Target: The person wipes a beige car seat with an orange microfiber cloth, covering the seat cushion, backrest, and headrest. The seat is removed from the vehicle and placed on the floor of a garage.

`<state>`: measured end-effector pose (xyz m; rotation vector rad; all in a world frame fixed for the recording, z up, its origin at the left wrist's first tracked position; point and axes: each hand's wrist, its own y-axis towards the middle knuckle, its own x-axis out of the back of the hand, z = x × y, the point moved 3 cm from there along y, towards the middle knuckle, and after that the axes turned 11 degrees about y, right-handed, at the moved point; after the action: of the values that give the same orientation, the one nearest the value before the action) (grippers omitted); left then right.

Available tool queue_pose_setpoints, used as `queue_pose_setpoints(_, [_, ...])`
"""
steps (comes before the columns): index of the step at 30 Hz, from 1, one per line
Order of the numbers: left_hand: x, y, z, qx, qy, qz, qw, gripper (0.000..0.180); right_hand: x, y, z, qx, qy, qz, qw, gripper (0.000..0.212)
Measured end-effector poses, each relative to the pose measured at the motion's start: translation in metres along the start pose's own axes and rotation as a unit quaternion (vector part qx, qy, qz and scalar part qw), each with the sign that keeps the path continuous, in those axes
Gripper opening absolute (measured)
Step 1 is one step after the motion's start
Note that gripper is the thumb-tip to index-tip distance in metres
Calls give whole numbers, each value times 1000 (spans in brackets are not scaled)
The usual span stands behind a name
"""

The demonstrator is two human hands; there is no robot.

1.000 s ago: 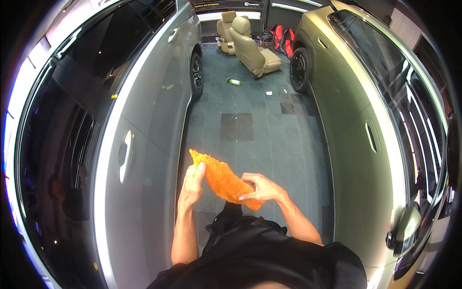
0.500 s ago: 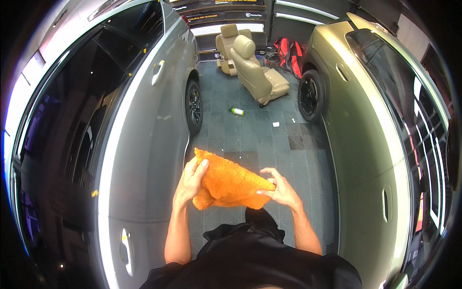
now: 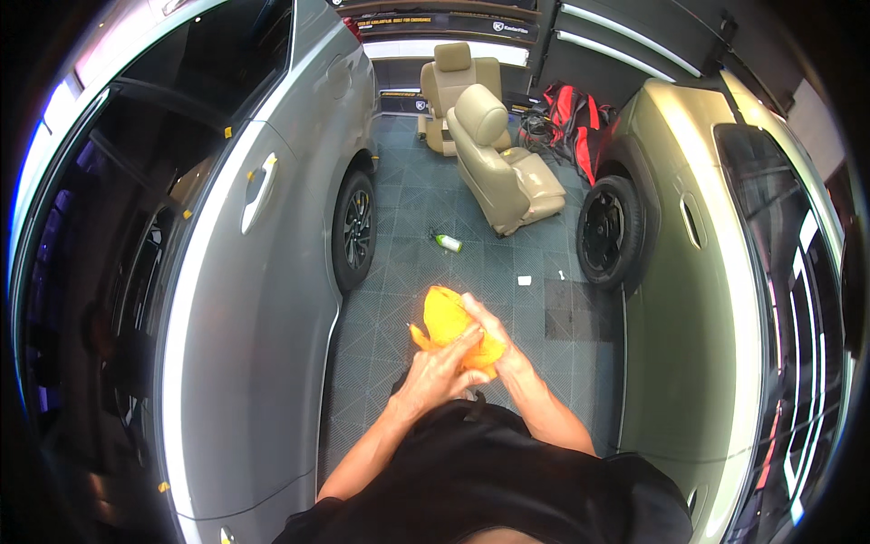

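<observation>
A bunched orange towel [image 3: 444,315] is between my two hands, in front of my body and above the floor. My right hand [image 3: 497,337] grips it from the right side, fingers pointing up and away. From the left, my left hand [image 3: 439,370] lies across its near part, with the fingers pressed onto the cloth and the thumb below. A loose flap of the towel sticks out to the left, past the left fingers. Parts of both hands are hidden by the folds.
A silver car [image 3: 263,299] stands close on my left, small yellow tabs stuck on it. On the right is a gold-green car [image 3: 680,344]. Ahead on the tiled floor [image 3: 399,227] are beige car seats [image 3: 482,118], a red-black bag [image 3: 573,118] and a green-white bottle [image 3: 449,243].
The towel has gone from spread wide between my hands to folded and bunched. My hands have come together, the left moving right. The view has shifted slightly.
</observation>
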<state>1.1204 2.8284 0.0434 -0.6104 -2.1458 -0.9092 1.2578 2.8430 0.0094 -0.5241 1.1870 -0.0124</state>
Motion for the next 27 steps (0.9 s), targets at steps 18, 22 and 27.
queue_pose_setpoints(18, [16,260,314,56,-146,-276,948,58,-124,293,219,48,-100,243,964,100])
queue_pose_setpoints(22, [-19,251,476,442,-264,-348,784,72,-180,328,241,69,-45,289,954,103])
queue_pose_setpoints(27, [-127,330,508,502,-693,-50,515,76,-204,334,316,77,60,278,956,106])
